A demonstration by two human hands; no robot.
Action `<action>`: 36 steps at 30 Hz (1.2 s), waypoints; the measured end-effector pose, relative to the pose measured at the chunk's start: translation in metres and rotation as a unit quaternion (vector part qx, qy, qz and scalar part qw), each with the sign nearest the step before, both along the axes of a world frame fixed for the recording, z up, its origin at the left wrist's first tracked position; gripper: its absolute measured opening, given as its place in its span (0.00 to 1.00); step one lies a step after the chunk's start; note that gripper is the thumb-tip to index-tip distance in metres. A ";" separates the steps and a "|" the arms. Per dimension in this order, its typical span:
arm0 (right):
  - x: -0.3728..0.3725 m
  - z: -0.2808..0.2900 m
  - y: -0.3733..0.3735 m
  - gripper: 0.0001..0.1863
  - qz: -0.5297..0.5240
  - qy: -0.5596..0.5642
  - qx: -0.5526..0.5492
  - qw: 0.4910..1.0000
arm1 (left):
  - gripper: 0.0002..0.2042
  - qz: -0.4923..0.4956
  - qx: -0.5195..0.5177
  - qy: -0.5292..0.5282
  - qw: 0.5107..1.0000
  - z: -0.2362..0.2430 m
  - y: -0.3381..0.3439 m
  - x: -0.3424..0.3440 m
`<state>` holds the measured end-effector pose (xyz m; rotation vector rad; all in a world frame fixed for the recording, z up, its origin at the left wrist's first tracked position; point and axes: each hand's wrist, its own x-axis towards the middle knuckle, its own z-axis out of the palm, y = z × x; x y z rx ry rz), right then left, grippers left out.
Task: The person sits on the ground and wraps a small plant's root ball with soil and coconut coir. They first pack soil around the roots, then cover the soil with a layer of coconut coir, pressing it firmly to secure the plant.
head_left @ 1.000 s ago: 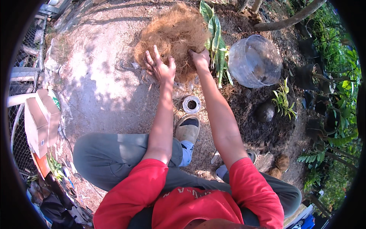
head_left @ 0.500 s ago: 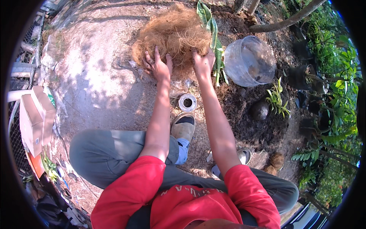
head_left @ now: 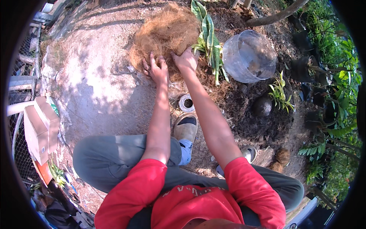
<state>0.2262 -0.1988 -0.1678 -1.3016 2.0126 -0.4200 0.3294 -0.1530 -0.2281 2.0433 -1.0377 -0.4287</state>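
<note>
A loose brown heap of coconut fibre [head_left: 166, 32] lies on the ground in front of me. My left hand [head_left: 157, 71] rests against its near edge, fingers spread, palm toward the strands. At the near right side of the heap, my right hand [head_left: 186, 63] has its thumb and curled fingers dug into the fibre; some fingertips are hidden there. Just right of that hand lie long green, yellow-edged snake plant leaves [head_left: 207, 36]. Nearer to me, between my forearms, sits a roll of tape or twine [head_left: 186, 103] with a dark hollow centre.
A clear round plastic tub [head_left: 244, 57] stands to the right. Beyond dark soil are a rounded dark object [head_left: 262, 107], a small leafy plant [head_left: 281, 93] and potted plants [head_left: 305, 68]. Two brown husk balls [head_left: 282, 156] lie near my foot. Cardboard boxes [head_left: 40, 128] stand at left.
My right hand has shifted left, closer to my left hand, drawing the fibre's right side inward. More of the snake plant leaves now shows.
</note>
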 end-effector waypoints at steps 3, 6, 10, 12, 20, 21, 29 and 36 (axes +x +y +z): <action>0.008 0.004 -0.007 0.48 0.043 0.025 -0.009 0.999 | 0.27 -0.006 0.000 0.016 1.000 0.014 0.005 -0.011; 0.015 0.000 -0.016 0.37 0.023 0.060 -0.015 0.998 | 0.27 -0.018 -0.016 0.009 1.000 0.010 0.006 -0.013; 0.008 0.001 -0.014 0.26 0.027 -0.035 0.023 0.999 | 0.26 -0.009 -0.006 -0.029 1.000 -0.005 0.004 -0.008; 0.008 0.010 -0.004 0.22 -0.008 -0.054 -0.016 0.998 | 0.25 -0.003 -0.008 -0.043 0.999 -0.011 0.004 -0.002; -0.061 -0.010 -0.014 0.20 -0.119 -0.332 -0.260 0.899 | 0.30 0.026 0.017 -0.004 0.999 0.008 -0.001 -0.016; -0.063 0.012 -0.004 0.22 -0.090 -0.329 -0.279 0.898 | 0.30 0.022 0.040 0.082 0.996 0.019 0.003 -0.011; -0.100 0.159 0.045 0.29 -0.116 -0.470 -0.291 0.825 | 0.27 -0.008 0.053 -0.047 0.997 0.000 0.010 0.003; -0.159 0.191 0.067 0.20 -0.146 -0.598 -0.287 0.734 | 0.27 0.052 -0.049 0.064 0.995 0.096 0.010 -0.023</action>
